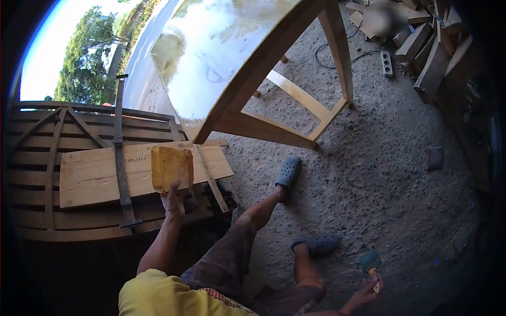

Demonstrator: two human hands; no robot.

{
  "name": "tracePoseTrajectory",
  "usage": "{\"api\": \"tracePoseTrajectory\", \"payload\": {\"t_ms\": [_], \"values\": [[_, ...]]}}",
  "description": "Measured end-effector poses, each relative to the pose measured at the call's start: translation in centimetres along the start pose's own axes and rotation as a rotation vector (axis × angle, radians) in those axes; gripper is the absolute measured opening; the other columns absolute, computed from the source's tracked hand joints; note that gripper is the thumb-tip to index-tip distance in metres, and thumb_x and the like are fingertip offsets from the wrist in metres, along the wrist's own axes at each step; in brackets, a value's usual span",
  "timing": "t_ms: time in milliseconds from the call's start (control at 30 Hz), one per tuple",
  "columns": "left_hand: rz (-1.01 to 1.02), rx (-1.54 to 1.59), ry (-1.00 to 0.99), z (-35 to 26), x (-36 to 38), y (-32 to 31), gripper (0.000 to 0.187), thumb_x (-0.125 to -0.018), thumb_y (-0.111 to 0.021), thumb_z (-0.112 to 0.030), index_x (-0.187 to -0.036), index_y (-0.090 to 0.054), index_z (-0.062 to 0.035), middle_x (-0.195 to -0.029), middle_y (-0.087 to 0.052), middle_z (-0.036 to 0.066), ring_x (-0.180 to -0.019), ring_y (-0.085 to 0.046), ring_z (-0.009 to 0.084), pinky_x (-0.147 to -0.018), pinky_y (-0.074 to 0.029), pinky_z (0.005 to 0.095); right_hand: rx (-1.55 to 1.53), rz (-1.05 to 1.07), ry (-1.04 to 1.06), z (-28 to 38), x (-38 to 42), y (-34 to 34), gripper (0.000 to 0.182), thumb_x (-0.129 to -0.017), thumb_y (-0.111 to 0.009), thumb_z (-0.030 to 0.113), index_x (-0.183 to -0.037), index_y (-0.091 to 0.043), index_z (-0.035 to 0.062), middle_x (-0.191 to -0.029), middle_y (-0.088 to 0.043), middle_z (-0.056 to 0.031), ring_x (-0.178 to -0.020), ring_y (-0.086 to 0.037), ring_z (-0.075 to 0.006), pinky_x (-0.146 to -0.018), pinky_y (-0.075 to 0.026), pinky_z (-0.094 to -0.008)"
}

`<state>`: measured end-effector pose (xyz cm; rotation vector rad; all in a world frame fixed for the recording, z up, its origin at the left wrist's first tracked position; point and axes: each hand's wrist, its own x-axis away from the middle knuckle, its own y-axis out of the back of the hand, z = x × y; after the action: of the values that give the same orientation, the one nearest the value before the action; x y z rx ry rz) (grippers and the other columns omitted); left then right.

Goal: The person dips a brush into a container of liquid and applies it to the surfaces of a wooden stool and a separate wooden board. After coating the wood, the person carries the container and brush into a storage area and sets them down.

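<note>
Now left grip (173, 202) clasps yellow container (173, 168), right grip (365, 293) brush (372, 267).

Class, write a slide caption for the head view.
Left hand holding a square yellow container, right hand a wooden-handled flat brush, near a glossy-topped wooden table.

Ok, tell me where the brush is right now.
In the head view, the brush is at lower right, held in the right hand, just right of and below the lower grey clog.
</note>
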<state>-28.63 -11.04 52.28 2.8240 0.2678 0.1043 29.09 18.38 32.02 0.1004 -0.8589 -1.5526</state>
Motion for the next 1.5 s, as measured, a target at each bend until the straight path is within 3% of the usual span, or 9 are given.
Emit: {"api": "tracePoseTrajectory", "payload": {"t_ms": [467,700,833,900,1067,1167,1333,1400,1500], "values": [[0.184,-0.064,-0.142,-5.4,5.7,-0.4,0.073,-0.083,-0.080,-0.014,-0.144,-0.041,-0.0063,-0.135,-0.055,0.010,-0.123,-0.056,0.0254,-0.102,-0.049,0.0406,0.013,-0.041,0.093,4.1,0.3,4.5,0.031,-0.105,-0.056,0.025,-0.121,-0.062,-0.0010,-0.114,-0.066,-0.0144,-0.100,-0.069,-0.0243,-0.072,-0.064,-0.0315],[0.399,-0.561,-0.380,-13.9,15.4,1.0,0.071,-0.077,-0.087,-0.013,-0.134,-0.047,-0.0013,-0.127,-0.058,0.013,-0.116,-0.059,0.0264,-0.100,-0.048,0.0385,-0.309,-0.051,0.193,19.5,5.2,18.6,0.025,-0.103,-0.058,0.017,-0.118,-0.061,-0.0030,-0.113,-0.065,-0.0133,-0.098,-0.069,-0.0219,-0.066,-0.064,-0.0281],[0.816,-0.199,-0.423,-19.2,23.2,-2.9,0.084,-0.076,-0.087,-0.024,-0.143,-0.042,-0.0007,-0.133,-0.056,0.017,-0.121,-0.056,0.0291,-0.103,-0.046,0.0395,-0.444,-0.108,0.246,26.0,8.4,28.0,0.018,-0.101,-0.061,0.010,-0.113,-0.062,-0.0033,-0.109,-0.064,-0.0100,-0.099,-0.067,-0.0167,-0.074,-0.065,-0.0286],[0.846,-0.410,-0.409,-19.3,25.9,-3.1,0.089,-0.075,-0.087,-0.026,-0.146,-0.039,-0.0005,-0.137,-0.053,0.017,-0.124,-0.055,0.0308,-0.106,-0.045,0.0403,-0.507,-0.191,0.307,29.1,10.8,32.9,0.015,-0.102,-0.061,0.009,-0.110,-0.062,-0.0040,-0.111,-0.062,-0.0087,-0.100,-0.066,-0.0158,-0.078,-0.064,-0.0278],[1.163,-0.239,-0.424,-26.0,37.7,-9.3,0.089,-0.072,-0.089,-0.020,-0.144,-0.040,-0.0015,-0.137,-0.050,0.017,-0.126,-0.052,0.0287,-0.106,-0.045,0.0415,-0.309,-0.524,0.613,30.8,13.1,42.9,0.015,-0.098,-0.064,0.004,-0.113,-0.066,0.0012,-0.114,-0.062,-0.0085,-0.104,-0.064,-0.0173,-0.088,-0.057,-0.0308],[1.360,-0.256,-0.429,-28.5,44.1,-13.3,0.088,-0.069,-0.090,-0.020,-0.141,-0.042,-0.0018,-0.133,-0.052,0.015,-0.124,-0.052,0.0275,-0.105,-0.046,0.0409,-0.355,-0.585,0.503,30.6,13.7,48.9,0.015,-0.097,-0.066,0.004,-0.112,-0.069,0.0040,-0.112,-0.065,-0.0083,-0.100,-0.064,-0.0180,-0.087,-0.055,-0.0312],[1.520,-0.174,-0.892,-33.0,56.5,-20.4,0.081,-0.066,-0.088,-0.016,-0.135,-0.047,-0.0024,-0.125,-0.055,0.017,-0.117,-0.057,0.0324,-0.102,-0.047,0.0410,-0.064,-0.832,0.588,26.1,9.6,56.3,0.013,-0.093,-0.070,0.003,-0.106,-0.073,0.0062,-0.099,-0.070,-0.0081,-0.094,-0.065,-0.0230,-0.083,-0.053,-0.0357],[1.558,-0.126,-0.910,-32.8,62.0,-24.0,0.080,-0.067,-0.088,-0.019,-0.134,-0.048,-0.0023,-0.123,-0.058,0.016,-0.113,-0.060,0.0310,-0.098,-0.049,0.0399,0.319,-0.835,0.532,22.2,7.3,59.0,0.012,-0.088,-0.075,0.007,-0.099,-0.074,0.0074,-0.093,-0.070,-0.0098,-0.090,-0.065,-0.0288,-0.080,-0.050,-0.0413],[1.666,-0.087,-0.930,-32.1,71.9,-29.1,0.077,-0.070,-0.088,-0.025,-0.132,-0.049,-0.0021,-0.121,-0.060,0.015,-0.109,-0.061,0.0282,-0.094,-0.051,0.0402,0.450,-0.875,0.247,10.0,4.0,61.6,0.016,-0.086,-0.076,0.021,-0.095,-0.074,0.0083,-0.091,-0.068,-0.0123,-0.087,-0.063,-0.0338,-0.078,-0.048,-0.0464]]}}
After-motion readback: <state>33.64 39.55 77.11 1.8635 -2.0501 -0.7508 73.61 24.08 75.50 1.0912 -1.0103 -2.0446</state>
